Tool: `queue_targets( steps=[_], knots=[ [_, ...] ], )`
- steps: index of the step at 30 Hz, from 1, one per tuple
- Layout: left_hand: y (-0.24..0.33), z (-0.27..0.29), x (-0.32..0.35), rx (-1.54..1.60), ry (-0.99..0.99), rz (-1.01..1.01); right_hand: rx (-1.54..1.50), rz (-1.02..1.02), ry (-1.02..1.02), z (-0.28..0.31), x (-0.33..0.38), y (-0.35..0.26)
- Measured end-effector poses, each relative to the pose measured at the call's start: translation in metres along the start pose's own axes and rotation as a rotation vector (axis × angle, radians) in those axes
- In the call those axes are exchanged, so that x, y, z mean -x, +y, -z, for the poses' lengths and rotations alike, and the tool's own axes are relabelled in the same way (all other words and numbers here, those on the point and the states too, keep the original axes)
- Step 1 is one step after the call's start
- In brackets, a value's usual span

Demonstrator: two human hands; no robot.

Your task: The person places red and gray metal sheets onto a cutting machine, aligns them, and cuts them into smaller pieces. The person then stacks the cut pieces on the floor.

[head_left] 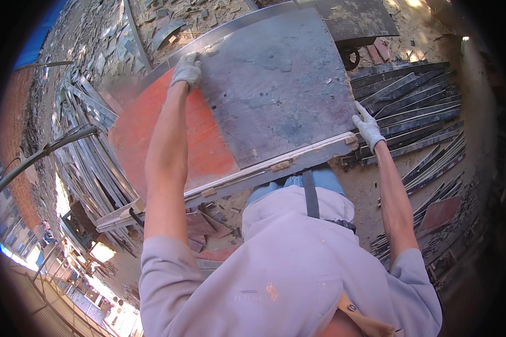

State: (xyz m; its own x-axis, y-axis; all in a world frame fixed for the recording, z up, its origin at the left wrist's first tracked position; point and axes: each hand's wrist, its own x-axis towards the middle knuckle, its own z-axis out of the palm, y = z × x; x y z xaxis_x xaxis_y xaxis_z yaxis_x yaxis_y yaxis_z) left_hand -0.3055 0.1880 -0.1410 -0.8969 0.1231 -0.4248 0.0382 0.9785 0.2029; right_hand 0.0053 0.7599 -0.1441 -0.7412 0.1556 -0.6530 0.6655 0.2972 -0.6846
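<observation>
A large grey, scuffed plywood board (281, 73) lies flat in front of me, partly over a red-orange board (177, 137). My left hand (186, 72), in a pale work glove, is at the far left corner of the grey board, its fingers bent over the edge. At the right edge of that board is my right hand (369, 128), also gloved, fingers stretched out and thumb apart. Whether its fingertips press on the edge is hard to tell. Along the near side runs a metal-edged rail (270, 168) with small wood blocks on it.
Long dark strips (410, 106) are heaped on the right. More long strips (95, 146) lie in a bundle at left. Broken board scraps (205, 227) litter the ground below the rail. A dark slab (354, 22) stands beyond the board, a wheel beneath it.
</observation>
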Motion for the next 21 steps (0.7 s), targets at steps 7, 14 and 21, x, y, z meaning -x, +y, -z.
queue_targets(
  steps=[7,14,21],
  knots=[
    [-0.012,0.021,-0.01,0.184,0.072,0.002,0.112,-0.001,0.021,-0.001,0.002,-0.02],
    [-0.038,0.014,-0.006,0.458,0.084,-0.037,0.073,-0.022,0.018,-0.005,0.003,-0.026],
    [0.009,-0.036,0.13,0.08,0.115,-0.227,0.936,0.554,0.065,-0.082,0.069,-0.072]
  ],
)
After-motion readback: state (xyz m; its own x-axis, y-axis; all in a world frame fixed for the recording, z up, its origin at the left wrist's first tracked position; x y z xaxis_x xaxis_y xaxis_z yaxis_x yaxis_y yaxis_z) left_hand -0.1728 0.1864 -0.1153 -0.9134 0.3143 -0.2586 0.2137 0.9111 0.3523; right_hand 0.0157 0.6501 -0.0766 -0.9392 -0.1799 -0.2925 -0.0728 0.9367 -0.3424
